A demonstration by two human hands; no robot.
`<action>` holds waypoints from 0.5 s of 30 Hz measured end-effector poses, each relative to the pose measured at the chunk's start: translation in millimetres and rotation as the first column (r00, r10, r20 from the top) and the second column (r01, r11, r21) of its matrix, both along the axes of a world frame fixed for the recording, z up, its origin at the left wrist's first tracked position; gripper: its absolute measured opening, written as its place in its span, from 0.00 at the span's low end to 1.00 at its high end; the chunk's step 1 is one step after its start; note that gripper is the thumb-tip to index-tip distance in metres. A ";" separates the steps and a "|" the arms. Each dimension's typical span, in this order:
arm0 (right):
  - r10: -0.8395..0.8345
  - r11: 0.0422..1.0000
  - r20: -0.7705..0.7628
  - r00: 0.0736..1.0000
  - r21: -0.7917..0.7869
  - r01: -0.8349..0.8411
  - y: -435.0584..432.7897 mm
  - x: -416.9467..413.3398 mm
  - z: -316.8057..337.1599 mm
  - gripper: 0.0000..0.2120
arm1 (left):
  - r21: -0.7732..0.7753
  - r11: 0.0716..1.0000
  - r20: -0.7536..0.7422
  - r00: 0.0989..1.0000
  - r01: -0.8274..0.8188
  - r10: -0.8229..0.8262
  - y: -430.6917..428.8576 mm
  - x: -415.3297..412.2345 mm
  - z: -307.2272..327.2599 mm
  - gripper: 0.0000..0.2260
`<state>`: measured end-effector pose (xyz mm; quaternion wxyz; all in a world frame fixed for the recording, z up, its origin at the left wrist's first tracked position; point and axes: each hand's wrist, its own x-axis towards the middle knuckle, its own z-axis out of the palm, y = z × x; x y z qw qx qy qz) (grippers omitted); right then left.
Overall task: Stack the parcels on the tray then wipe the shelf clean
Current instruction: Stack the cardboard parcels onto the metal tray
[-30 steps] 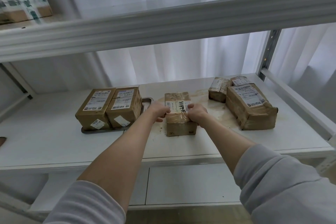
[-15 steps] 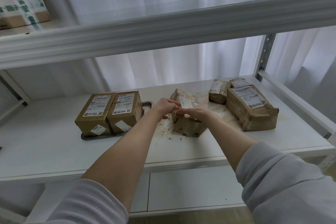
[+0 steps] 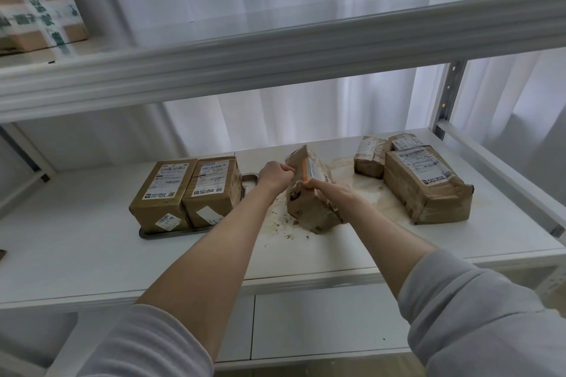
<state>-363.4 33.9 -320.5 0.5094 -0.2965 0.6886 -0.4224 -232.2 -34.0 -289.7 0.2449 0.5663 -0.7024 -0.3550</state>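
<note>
White shelf (image 3: 92, 254) is carrying brown stains (image 3: 372, 193); with arms stretching forward, the left hand (image 3: 274, 176) and right hand (image 3: 330, 193) are gripping a tilted parcel (image 3: 306, 208) with curled fingers.

White curtains (image 3: 275, 119) hang behind a perforated upright (image 3: 450, 92).

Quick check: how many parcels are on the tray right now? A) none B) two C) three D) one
B: only the left parcel and the neighbour parcel rest side by side on the tray. The tilted parcel is off the tray, on the shelf, gripped by the left hand and right hand.
</note>
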 end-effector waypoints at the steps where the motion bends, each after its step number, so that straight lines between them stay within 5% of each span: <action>1: -0.022 1.000 0.019 1.000 -0.017 0.022 0.7 1.6 0.5 0.32 | -0.007 1.000 0.001 1.000 -0.005 0.005 0.2 -0.4 0.7 0.13; 4: -0.096 0.993 0.048 0.994 -0.062 0.099 -0.3 1.6 1.2 0.30 | -0.013 1.000 -0.005 1.000 -0.013 0.013 1.2 0.4 1.3 0.13; 8: -0.153 0.983 0.026 0.988 -0.094 0.155 -4.4 0.7 0.1 0.42 | 0.025 0.999 -0.014 1.000 0.022 -0.022 4.7 0.4 2.0 0.13; 15: -0.180 0.979 -0.034 0.983 -0.108 0.176 -15.0 -6.2 -13.8 0.48 | 0.091 0.990 -0.040 0.994 0.104 -0.101 12.6 -5.0 4.9 0.13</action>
